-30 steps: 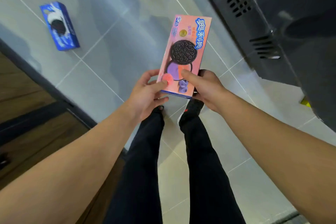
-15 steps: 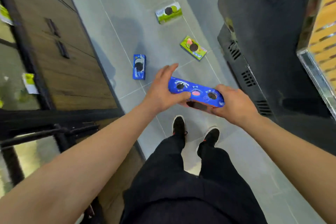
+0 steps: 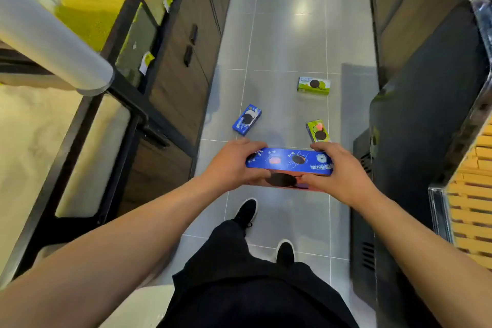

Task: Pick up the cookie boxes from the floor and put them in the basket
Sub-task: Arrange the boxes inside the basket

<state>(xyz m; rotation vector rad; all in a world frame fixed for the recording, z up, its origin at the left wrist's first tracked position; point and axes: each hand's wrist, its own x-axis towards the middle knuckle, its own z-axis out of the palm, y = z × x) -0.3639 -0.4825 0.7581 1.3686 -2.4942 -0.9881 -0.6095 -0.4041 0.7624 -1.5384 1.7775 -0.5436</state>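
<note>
Both hands hold one long cookie box [image 3: 288, 165] level and crosswise over the floor [image 3: 287, 42], one at each end. The left hand [image 3: 234, 165] curls round the left end, fingers over the far edge and thumb on the near face; the right hand [image 3: 336, 170] grips the right end the same way, fingers wrapped over the top corner and thumb pressing the near face. The box shows a narrow blue side upward, printed with white doodles, a pink-filled cookie, a dark cookie and a round white seal beside script near the right hand. Its wide face, turned toward the person, is pink-orange with a large dark sandwich cookie between the two thumbs. Beyond the hands three more boxes lie apart on the grey tiles. A small blue box [image 3: 247, 119], with a black-and-white cookie on it, lies beyond the left hand. A green box [image 3: 317, 131] with a dark cookie sits just past the right hand's fingertips. Another green box [image 3: 314, 85] lies farther out beyond the right hand. Below the hands are the person's black trousers and two black shoes with white soles. Dark cabinets [image 3: 183, 66] run along the left of the aisle and a dark unit [image 3: 415, 141] stands close to the right hand.
</note>
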